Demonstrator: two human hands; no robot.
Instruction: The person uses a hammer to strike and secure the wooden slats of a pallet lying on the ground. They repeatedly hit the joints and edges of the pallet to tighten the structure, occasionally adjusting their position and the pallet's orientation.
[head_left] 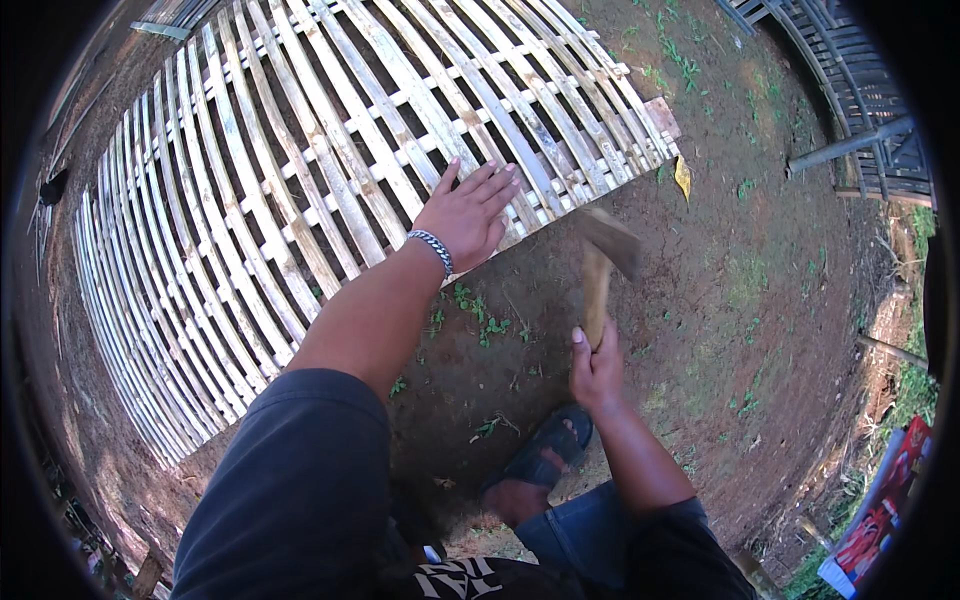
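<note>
Clenching the lower part of a wooden handle, the right hand (598, 372) is grasping a hatchet (596, 290), whose head is showing as a blur. The left hand (468, 212) is holding nothing; it is lying flat, fingers spread, on the near edge of a slatted panel (348, 165). That panel is stretching across the upper left, in front of the person.

Steadying the slats while working along their edge with the hatchet seems to be the step in hand. The next move is probably calling for a controlled stroke, with the flat hand staying clear of the blade.

Slat ends are forming a ragged border near the hatchet head; I cannot tell whether they are touching. Bare soil (720, 300) is giving the right arm swinging room, though a sandalled foot (545, 450) is standing below it.
</note>
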